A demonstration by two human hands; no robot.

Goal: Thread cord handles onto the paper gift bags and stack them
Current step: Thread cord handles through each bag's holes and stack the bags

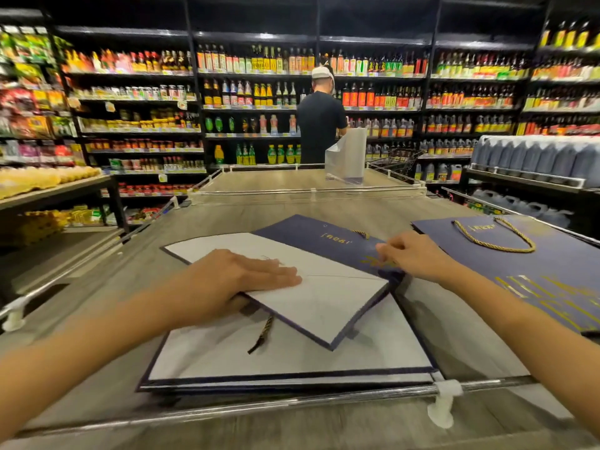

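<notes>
— What has the left grip (240, 277) got?
— The gift bag (324, 306). Its fingers lie flat on the white panel and the thumb is tucked under the near edge, holding the bag tilted above the stack (292, 358) that lies below that grip on the counter (107, 287).
— And the cord?
— A dark cord end (262, 332) dangles just beneath the left grip. A gold cord (364, 234) shows just beyond the right grip (409, 254).
— Is that one clenched?
— Its fingers are curled onto the bag's navy face. Whether they pinch anything is too blurred to tell.
— And outward of it?
— Another navy bag (552, 264), lying flat, with a gold loop handle (493, 237).
</notes>
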